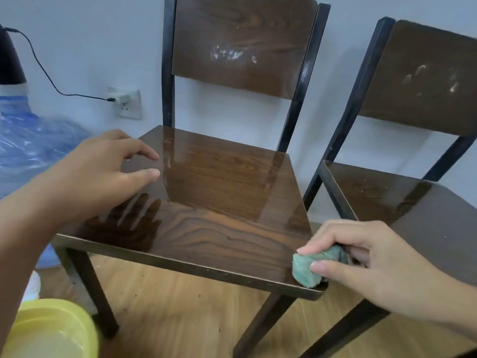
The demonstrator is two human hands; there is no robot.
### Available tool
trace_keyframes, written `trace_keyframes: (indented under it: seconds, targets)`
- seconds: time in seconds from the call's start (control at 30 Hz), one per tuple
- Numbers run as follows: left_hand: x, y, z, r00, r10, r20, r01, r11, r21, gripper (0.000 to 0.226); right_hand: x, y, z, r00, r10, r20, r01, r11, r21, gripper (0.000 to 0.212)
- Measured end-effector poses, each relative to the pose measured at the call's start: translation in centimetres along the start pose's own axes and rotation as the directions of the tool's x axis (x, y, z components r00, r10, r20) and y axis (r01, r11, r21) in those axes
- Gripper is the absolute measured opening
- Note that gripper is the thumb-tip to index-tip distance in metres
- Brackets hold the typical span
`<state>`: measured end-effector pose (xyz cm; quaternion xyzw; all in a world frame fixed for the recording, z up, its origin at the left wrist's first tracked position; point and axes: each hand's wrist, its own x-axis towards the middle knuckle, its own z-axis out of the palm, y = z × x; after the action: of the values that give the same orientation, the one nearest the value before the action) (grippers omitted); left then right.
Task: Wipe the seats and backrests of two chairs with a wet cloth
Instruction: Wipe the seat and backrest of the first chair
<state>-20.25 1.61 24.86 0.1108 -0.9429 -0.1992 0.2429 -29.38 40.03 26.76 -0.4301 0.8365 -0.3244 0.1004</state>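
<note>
Two dark wooden chairs stand side by side against a pale wall, on a wood floor. The nearer chair (206, 197) fills the middle of the room as I see it; its seat (219, 182) shines with a wet film across most of the top, so I take the seat wipe to be nearly done. Its backrest (242, 42) carries a patch of white smears near the middle, untouched as far as I can tell. The second chair (402, 192) stands just to the right, with pale marks on its backrest (423, 78) and crumbs on its seat, which looks mostly dry.

At the lower left a yellow basin (49, 332) with cloudy water sits on the floor, near the front leg of the first chair. Behind it lies a blue plastic bag (28, 140), and a black cable runs to a wall socket (127, 104).

The person's left hand (103, 171) hovers low over the left side of the seat, fingers loosely spread, gripping nothing. The right hand (366, 259) is closed around the green cloth (312, 270), bunched into a wad and pressed on the front right corner of the seat.

The next move, I judge, is lifting the cloth up to the smeared backrest, which calls for firm rubbing, since those marks look dried on.
</note>
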Motion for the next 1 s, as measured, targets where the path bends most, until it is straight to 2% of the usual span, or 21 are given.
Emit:
trace_keyframes:
  seconds: [0.13,0.2,0.33,0.4,0.5,0.57,0.6,0.7,0.77,0.83,0.9,0.93,1.0]
  targets:
    - [0.5,1.6,-0.3,1.0,0.017,-0.008,-0.017,1.0,0.019,0.021,-0.7,-1.8,-1.3,0.987,-0.044,0.155,0.019,0.987,0.161,0.017]
    - [0.8,2.2,-0.3,1.0,0.025,0.017,-0.026,0.998,0.054,0.022,1.5,-2.3,-1.7,0.987,-0.053,0.149,0.02,0.976,0.218,0.018]
    - [2.8,2.6,-0.1,1.0,0.019,0.003,-0.019,0.998,0.065,0.01,9.1,-0.8,-2.2,0.994,-0.074,-0.082,0.085,0.988,0.131,0.036]
    - [4.9,2.4,0.2,0.999,-0.044,-0.024,0.045,0.999,0.028,0.012,13.5,1.0,-2.8,0.96,-0.07,-0.27,0.08,0.997,0.025,0.033]
    - [8.3,-0.3,1.5,0.99,-0.134,0.032,0.13,0.986,0.104,0.016,19.1,3.0,-4.4,0.84,-0.11,-0.531,0.044,0.99,-0.135,0.023]
    - [10.1,-2.8,2.2,0.977,-0.193,0.086,0.173,0.964,0.2,0.018,22.2,3.7,-5.8,0.763,-0.176,-0.622,0.035,0.972,-0.233,0.024]
    - [11.1,-3.9,2.2,0.967,-0.243,0.08,0.225,0.956,0.186,0.02,23.6,3.7,-6.8,0.721,-0.215,-0.658,0.043,0.963,-0.268,0.024]
    - [14.6,-5.7,1.6,0.907,-0.421,-0.02,0.42,0.906,-0.048,0.027,28.7,2.2,-10.6,0.557,-0.355,-0.751,0.116,0.928,-0.353,0.021]
    - [17.3,-7.0,1.3,0.857,-0.508,-0.083,0.472,0.84,-0.267,0.05,32.4,0.1,-13.2,0.474,-0.401,-0.784,0.157,0.915,-0.373,0.021]
    - [20.2,-8.3,1.7,0.834,-0.537,-0.126,0.449,0.794,-0.409,0.07,35.5,-1.3,-14.2,0.445,-0.46,-0.768,0.13,0.882,-0.453,0.027]
    - [22.9,-7.4,2.2,0.828,-0.541,-0.147,0.394,0.749,-0.533,0.075,37.3,-0.7,-12.6,0.449,-0.586,-0.675,0.158,0.796,-0.585,0.031]
    - [24.2,-6.6,2.3,0.831,-0.537,-0.145,0.353,0.711,-0.609,0.071,37.5,0.2,-10.9,0.476,-0.675,-0.563,0.213,0.71,-0.672,0.031]
    - [26.6,-4.6,2.8,0.836,-0.541,-0.087,0.298,0.583,-0.756,0.06,36.3,2.4,-7.5,0.569,-0.801,-0.187,0.366,0.45,-0.814,0.034]
